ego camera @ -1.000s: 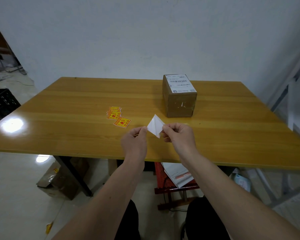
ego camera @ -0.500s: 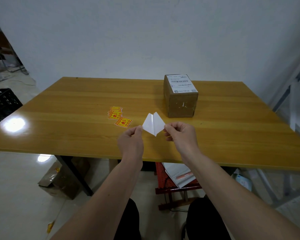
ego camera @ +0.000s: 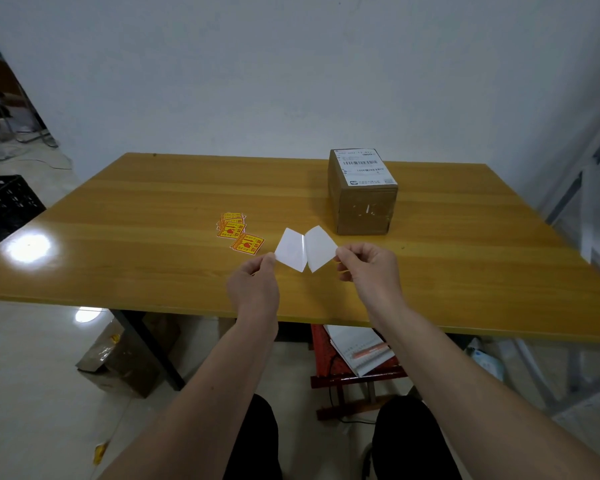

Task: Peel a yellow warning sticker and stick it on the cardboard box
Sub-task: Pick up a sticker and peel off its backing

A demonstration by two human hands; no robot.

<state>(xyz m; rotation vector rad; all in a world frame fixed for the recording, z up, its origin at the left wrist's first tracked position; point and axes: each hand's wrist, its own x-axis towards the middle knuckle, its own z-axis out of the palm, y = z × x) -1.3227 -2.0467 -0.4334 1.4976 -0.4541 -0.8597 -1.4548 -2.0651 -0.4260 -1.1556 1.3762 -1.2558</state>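
Over the table's near half I hold a sticker partly split from its backing, two white flaps joined along a middle crease. My left hand [ego camera: 255, 284] pinches the left flap [ego camera: 291, 249] and my right hand [ego camera: 369, 268] pinches the right flap [ego camera: 321, 247]. Only white sides face me, so I cannot tell which flap is the sticker. The cardboard box [ego camera: 362, 204] with a white shipping label on top stands beyond my right hand. A small pile of yellow warning stickers [ego camera: 236, 230] lies on the table left of the flaps.
The wooden table [ego camera: 153, 220] spreads wide around the box. A black crate [ego camera: 4, 206] sits off the left edge. Under the table are a cardboard package [ego camera: 118, 355] and a red stool with papers [ego camera: 357, 355]. A metal frame [ego camera: 575, 174] stands at the right.
My hands have moved apart and slightly up. The folded white piece has opened from a narrow wedge into two wide flaps joined at a crease.
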